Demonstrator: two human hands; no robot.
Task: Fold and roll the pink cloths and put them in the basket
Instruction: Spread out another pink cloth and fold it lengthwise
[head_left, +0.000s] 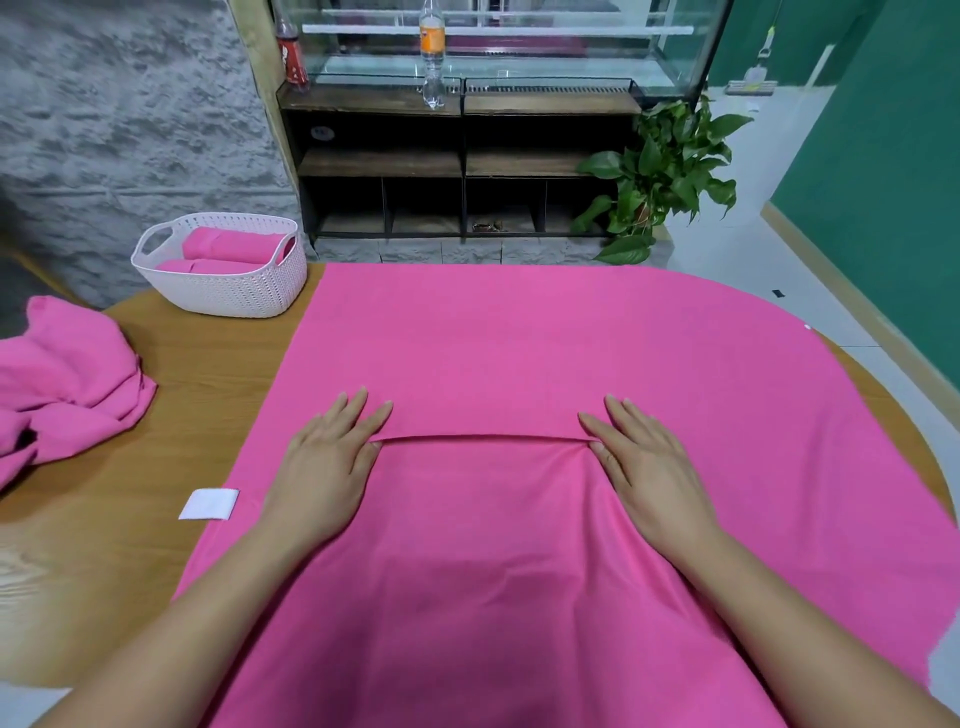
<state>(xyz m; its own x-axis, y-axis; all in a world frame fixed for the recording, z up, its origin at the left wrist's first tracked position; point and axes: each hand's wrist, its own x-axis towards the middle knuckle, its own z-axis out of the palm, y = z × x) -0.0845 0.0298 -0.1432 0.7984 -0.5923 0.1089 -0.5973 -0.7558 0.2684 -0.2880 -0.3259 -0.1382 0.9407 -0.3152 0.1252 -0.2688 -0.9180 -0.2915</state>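
Nearest, the cloth (519, 353) covers most of the table (156, 441) and runs off the bottom of the view under both forearms. Both hands lie palm down on it, well apart, fingers straight and close together, pointing away from the person. The left hand (327, 467) and the right hand (649, 473) sit at the two ends of a short crease, where a far layer of cloth overlaps the near one. The fingers rest on the far layer and the thumbs meet the crease; whether the thumbs are tucked under it cannot be told. The near layer puckers slightly between the hands. Left of the left hand, a small white tag (209, 504) lies on the bare wood at the cloth's edge. Further left sits a rumpled pink heap (62, 379). Beyond it, at the table's far left corner, a white basket (228, 296) holds pink rolls (234, 245) lying side by side. Behind the table stand a dark shelf (379, 161), a bottle (432, 52) on top of it, and a plant (665, 176).
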